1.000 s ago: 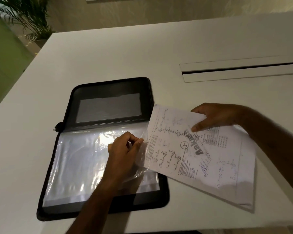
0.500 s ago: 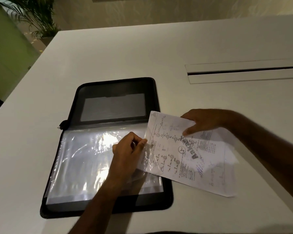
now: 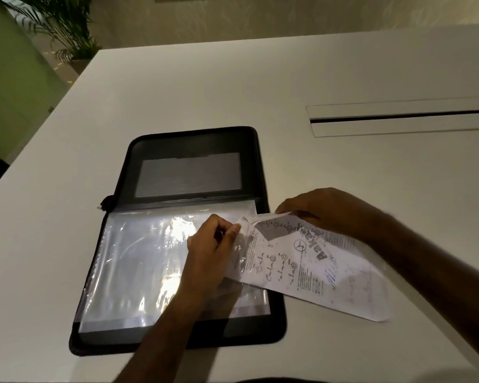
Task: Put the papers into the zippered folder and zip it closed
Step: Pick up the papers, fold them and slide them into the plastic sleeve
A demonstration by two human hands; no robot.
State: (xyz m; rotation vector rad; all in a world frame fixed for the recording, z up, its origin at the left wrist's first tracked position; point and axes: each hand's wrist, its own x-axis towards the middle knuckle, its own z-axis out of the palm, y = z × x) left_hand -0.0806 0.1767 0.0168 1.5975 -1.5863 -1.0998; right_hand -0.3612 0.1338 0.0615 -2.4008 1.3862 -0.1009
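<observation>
The printed papers (image 3: 310, 261), a sheaf with chemistry diagrams and bold lettering, lay slanted across the right edge of the open zippered folder (image 3: 194, 150), the leading corner now overlapping the mouth of the top clear plastic sleeve (image 3: 138, 261). Compared with one second earlier, the sheaf had moved leftward and its far edge had buckled upward under the right hand (image 3: 324, 211); at half a second earlier it was flatter and less advanced. The right hand gripped that far edge with fingers curled over it and thumb beneath, as far as could be seen. The left hand (image 3: 213, 244) kept its position on the sleeve's right edge, thumb and forefinger pinching the film and lifting it into a loose pocket. Whether the paper corner was truly inside the film or merely lying against it could not be told; glare on the plastic hid the boundary. Judgement: insertion was just beginning, with most of the sheaf outside the folder on the white table (image 3: 288, 78). The buckle suggests the corner may be catching; feeding at this slant risks creasing. The zipper was fully open, its pull (image 3: 105, 201) at the left of the spine. A cable slot (image 3: 398, 120) and a potted palm (image 3: 67, 29) lay beyond.
</observation>
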